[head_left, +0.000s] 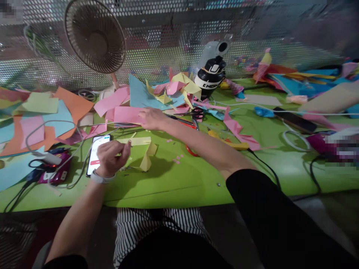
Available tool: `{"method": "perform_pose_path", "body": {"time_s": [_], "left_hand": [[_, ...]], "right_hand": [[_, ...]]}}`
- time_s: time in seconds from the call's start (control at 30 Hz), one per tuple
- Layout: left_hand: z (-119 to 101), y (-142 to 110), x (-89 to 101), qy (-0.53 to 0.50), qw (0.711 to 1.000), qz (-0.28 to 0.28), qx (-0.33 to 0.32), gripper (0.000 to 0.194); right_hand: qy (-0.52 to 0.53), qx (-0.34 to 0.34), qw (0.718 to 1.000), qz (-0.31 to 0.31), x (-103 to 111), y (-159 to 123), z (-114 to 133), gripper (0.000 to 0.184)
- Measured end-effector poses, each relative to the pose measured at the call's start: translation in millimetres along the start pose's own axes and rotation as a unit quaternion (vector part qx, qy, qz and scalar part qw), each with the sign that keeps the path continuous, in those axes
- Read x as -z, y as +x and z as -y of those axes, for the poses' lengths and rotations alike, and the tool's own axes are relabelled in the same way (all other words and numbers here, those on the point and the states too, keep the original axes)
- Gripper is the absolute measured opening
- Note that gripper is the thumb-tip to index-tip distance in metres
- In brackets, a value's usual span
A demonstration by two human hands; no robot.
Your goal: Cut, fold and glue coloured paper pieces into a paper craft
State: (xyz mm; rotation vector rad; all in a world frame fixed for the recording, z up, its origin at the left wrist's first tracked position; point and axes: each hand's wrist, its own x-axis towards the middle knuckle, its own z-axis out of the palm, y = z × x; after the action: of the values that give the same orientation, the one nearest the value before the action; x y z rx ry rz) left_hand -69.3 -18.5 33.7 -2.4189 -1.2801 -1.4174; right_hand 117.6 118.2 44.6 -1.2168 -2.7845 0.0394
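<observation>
My right hand (153,118) reaches across the table, its fingers closed on the right end of a pink paper sheet (126,115). Darker layers show under that sheet's lower edge. My left hand (113,157) is curled closed above a phone (92,164) with a lit white screen; whether anything sits inside the fingers is hidden. Just right of it lie a pale yellow paper strip (140,141) and a folded yellow paper piece (146,160). Black-handled scissors (197,113) rest to the right of my right hand, and a red-handled tool (192,150) is partly covered by my forearm.
A fan (97,37) and a black-and-white bottle (209,80) stand along the perforated metal back panel (157,45). Coloured paper (67,112) is heaped at left. Cables cross a purple power block (57,170). A yellow glue gun (230,142) and a dark phone (294,120) lie right.
</observation>
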Motion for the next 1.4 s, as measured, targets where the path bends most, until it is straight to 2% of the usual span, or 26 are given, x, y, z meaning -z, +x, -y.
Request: {"method": "perform_pose_path", "body": {"time_s": [0.07,0.1,0.2,0.3,0.43,0.5,0.63,0.73,0.8,0.9,0.97,1.07,1.13,1.2,1.27,1.4], "left_hand": [[-2.8,-1.0,-4.8,0.004,0.993,0.031,-0.110,0.035],[-4.2,-1.2,-6.9,0.009,0.988,0.045,-0.145,0.034],[-6.3,-1.2,-10.4,0.017,0.982,0.069,-0.174,0.033],[-3.8,-1.3,-10.4,0.025,0.986,0.061,-0.153,0.034],[2.5,-1.6,-10.3,0.027,0.992,0.056,-0.109,0.035],[4.3,-1.4,-11.0,0.030,0.995,0.053,-0.084,0.036],[5.6,-0.5,-12.6,0.036,0.997,0.051,-0.050,0.040],[6.5,0.0,-13.7,0.030,0.997,0.067,-0.028,0.041],[7.3,0.0,-14.4,0.026,0.997,0.071,-0.016,0.043],[8.2,-0.2,-15.4,0.022,0.997,0.068,0.012,0.045],[8.2,-0.5,-16.7,-0.001,0.995,0.075,0.063,0.045],[7.3,-1.2,-19.7,-0.093,0.977,0.108,0.159,0.047],[6.2,-1.8,-21.5,-0.144,0.965,0.126,0.180,0.047],[4.9,-1.6,-22.3,-0.130,0.971,0.132,0.151,0.048],[3.3,0.1,-21.7,-0.085,0.982,0.142,0.096,0.052],[-3.4,8.3,-16.1,-0.061,0.983,0.174,-0.019,0.033]], "right_hand": [[-0.011,0.028,0.999,0.032,-5.6,6.1,12.5,0.037],[-0.018,0.032,0.998,0.048,-7.8,7.5,16.3,0.035],[-0.033,0.015,0.997,0.074,-10.5,9.0,19.7,0.032],[-0.008,-0.018,0.998,0.057,-6.3,8.6,15.0,0.025],[0.042,-0.085,0.995,0.008,1.0,3.5,9.0,0.029],[0.040,-0.073,0.996,0.007,-0.5,0.3,9.7,0.029],[0.021,-0.033,0.998,0.055,-14.7,-0.9,15.7,0.026],[0.030,-0.050,0.997,0.058,-21.6,1.8,16.7,0.024],[0.032,-0.072,0.996,0.045,-18.5,1.3,14.6,0.024],[0.068,-0.112,0.991,-0.021,-3.1,-9.9,10.4,0.023],[0.118,-0.130,0.980,-0.088,9.3,-26.3,10.0,0.018],[0.158,-0.120,0.963,-0.184,22.8,-61.5,15.5,0.014],[0.162,-0.097,0.951,-0.247,27.5,-86.4,22.2,0.015],[0.171,-0.079,0.935,-0.302,30.4,-107.2,29.3,0.018],[0.188,-0.068,0.917,-0.346,33.3,-121.5,35.4,0.021],[0.227,-0.051,0.885,-0.402,37.8,-136.1,44.0,0.024]]}}
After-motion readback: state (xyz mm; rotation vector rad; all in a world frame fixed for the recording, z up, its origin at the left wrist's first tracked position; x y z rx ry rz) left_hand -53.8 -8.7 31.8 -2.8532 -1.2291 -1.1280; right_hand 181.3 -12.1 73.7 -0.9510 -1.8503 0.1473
